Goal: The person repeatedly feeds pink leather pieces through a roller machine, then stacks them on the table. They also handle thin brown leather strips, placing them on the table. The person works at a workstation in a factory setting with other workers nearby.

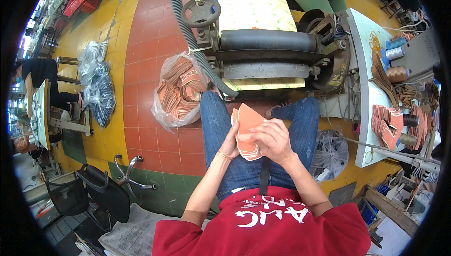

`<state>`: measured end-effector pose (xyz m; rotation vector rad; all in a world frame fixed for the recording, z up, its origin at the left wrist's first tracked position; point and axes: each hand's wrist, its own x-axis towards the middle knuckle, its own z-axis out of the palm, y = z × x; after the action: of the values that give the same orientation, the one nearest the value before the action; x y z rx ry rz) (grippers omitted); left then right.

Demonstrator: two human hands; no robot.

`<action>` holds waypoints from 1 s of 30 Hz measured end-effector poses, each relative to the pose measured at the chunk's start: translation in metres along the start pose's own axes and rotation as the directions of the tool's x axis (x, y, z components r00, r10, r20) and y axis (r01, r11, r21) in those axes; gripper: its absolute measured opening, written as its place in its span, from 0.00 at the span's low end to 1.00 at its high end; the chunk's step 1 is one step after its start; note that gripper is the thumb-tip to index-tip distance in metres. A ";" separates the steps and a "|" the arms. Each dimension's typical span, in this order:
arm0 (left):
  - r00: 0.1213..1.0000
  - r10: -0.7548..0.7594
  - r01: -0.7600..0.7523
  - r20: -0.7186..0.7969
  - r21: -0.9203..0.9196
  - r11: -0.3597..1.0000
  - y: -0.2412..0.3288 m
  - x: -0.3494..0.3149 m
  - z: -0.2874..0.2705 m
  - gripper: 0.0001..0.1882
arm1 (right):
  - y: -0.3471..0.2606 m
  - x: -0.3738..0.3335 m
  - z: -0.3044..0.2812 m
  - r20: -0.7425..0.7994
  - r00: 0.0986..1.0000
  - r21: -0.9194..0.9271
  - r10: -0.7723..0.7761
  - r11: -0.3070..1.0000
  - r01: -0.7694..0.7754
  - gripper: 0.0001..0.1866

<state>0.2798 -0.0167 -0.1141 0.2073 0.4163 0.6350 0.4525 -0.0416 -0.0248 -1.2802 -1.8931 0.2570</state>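
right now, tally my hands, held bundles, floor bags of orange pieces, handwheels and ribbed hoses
Hands: 2 (left hand, right hand)
Held bundle: 1
Bag of orange pieces: 1
Handwheel: 1
Ribbed hose: 1
Total: 6

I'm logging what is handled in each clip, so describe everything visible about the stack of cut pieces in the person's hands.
The stack of cut pieces is salmon-orange with pale edges, its pieces thin, flat and leather-like in look. The front one has a pointed upper corner. They are slightly fanned, lower edges showing as layers. The stack is held over the jeans, the left hand gripping its left side, the right hand touching its right side.
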 end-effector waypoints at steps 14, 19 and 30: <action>0.963 0.087 -0.105 -0.255 -0.060 0.993 -0.006 0.005 -0.007 0.31 | -0.003 0.015 -0.036 0.304 0.805 0.186 0.510 0.797 -0.575 0.19; 0.937 0.131 -0.168 -0.324 -0.089 0.982 -0.004 0.009 -0.010 0.31 | 0.057 0.000 -0.017 0.199 0.621 0.547 0.758 0.440 -0.712 0.11; 0.912 0.237 -0.263 -0.334 -0.034 0.964 0.020 -0.011 -0.025 0.30 | 0.151 0.018 0.039 0.043 0.170 0.985 0.985 -0.013 -0.171 0.19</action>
<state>0.2502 -0.0066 -0.1274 0.0790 0.6920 0.9435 0.5242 0.0539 -0.1263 -1.1056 0.0867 0.9595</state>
